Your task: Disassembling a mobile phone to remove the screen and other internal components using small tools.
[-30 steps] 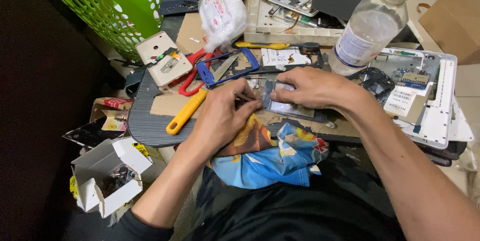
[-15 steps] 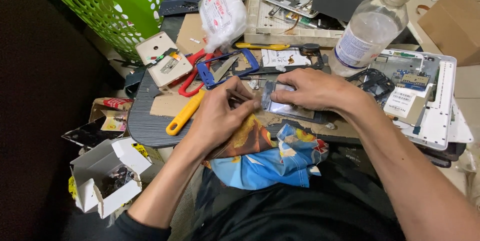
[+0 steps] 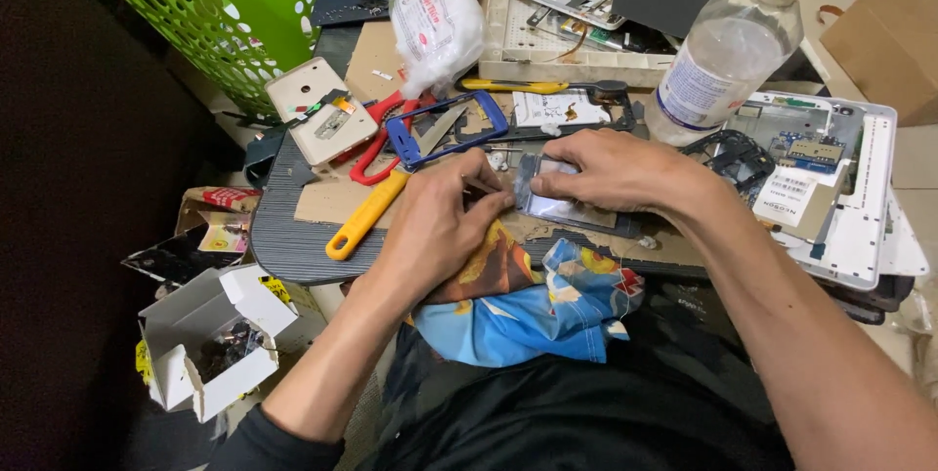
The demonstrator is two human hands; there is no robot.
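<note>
We see one phone panel flat on the bench, under both hands. Our right hand lies over its 12 o'clock edge, fingers closed down on it. Our left hand sits at its 9 o'clock side, fingers pinched together at its edge. One yellow-handled tool lies at 9 o'clock; one clear bottle stands at 1 o'clock.
</note>
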